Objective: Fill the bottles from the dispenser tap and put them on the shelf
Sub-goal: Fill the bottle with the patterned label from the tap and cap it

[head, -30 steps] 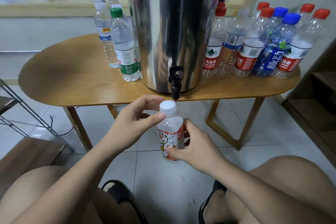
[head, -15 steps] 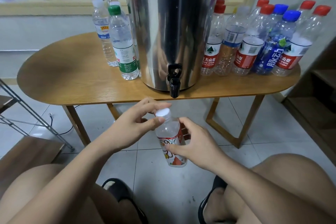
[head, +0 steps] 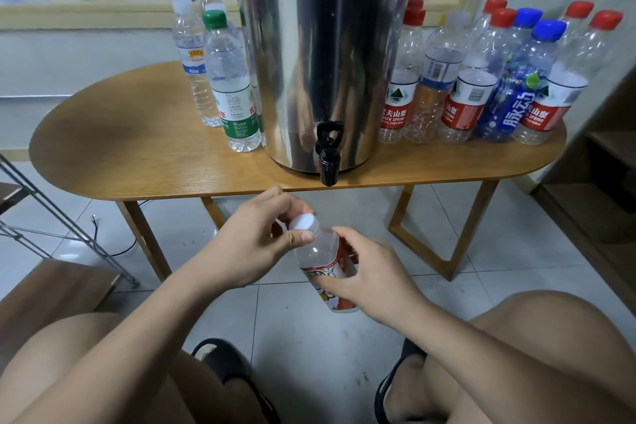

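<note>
I hold a small clear bottle with a red and white cartoon label below the table's front edge, tilted with its top toward the left. My right hand grips its body. My left hand pinches its white cap between thumb and fingers. The steel dispenser stands on the wooden table, its black tap hanging over the edge just above the bottle.
Filled bottles with green, white and black caps stand left of the dispenser. Several empty bottles with red and blue caps crowd its right. A metal rack is at the left, wooden shelves at the right. My knees and sandals are below.
The bottle has sunk a little and tilted further left in my hands. My left fingers have stayed on the cap and shifted around it.
</note>
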`<act>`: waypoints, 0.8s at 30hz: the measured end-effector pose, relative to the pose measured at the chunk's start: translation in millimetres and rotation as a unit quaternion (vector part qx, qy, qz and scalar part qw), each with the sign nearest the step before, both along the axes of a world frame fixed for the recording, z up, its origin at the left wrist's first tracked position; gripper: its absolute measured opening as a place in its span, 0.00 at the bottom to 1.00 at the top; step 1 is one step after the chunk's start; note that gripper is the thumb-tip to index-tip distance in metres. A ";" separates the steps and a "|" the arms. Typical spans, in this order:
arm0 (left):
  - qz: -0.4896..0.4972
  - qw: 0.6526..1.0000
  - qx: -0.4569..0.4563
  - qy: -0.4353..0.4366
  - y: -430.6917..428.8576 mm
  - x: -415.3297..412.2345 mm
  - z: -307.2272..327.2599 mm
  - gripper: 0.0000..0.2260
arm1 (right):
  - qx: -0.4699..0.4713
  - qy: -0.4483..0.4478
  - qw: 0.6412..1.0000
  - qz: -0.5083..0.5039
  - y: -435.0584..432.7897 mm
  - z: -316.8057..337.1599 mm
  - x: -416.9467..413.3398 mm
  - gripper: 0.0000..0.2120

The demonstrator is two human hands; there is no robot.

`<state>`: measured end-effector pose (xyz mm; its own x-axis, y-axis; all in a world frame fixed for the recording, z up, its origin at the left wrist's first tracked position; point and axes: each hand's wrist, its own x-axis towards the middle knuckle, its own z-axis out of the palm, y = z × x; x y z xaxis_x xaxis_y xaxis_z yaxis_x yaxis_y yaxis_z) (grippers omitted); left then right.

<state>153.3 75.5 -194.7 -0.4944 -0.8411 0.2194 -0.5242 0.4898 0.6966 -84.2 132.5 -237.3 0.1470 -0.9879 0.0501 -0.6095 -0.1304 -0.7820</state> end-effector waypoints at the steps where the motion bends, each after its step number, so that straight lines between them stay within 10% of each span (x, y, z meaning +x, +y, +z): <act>1: 0.007 1.000 -0.009 -0.003 0.5 -1.3 -1.0 0.09 | -0.005 0.005 1.000 -0.006 -0.2 -0.3 0.1 0.31; 12: 0.101 0.992 -0.061 -0.042 1.0 -8.0 -1.8 0.30 | -0.046 0.055 0.997 -0.042 -0.6 7.2 2.1 0.31; 24: -0.033 0.999 0.038 0.019 -3.6 6.6 3.9 0.16 | 0.049 -0.023 0.998 0.022 -3.2 2.1 2.9 0.32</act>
<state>159.9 71.9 -190.8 -0.5425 -0.8216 0.1752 -0.4649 0.4674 0.7519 -81.3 129.4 -235.2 0.1896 -0.9811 -0.0398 -0.5688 -0.0767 -0.8189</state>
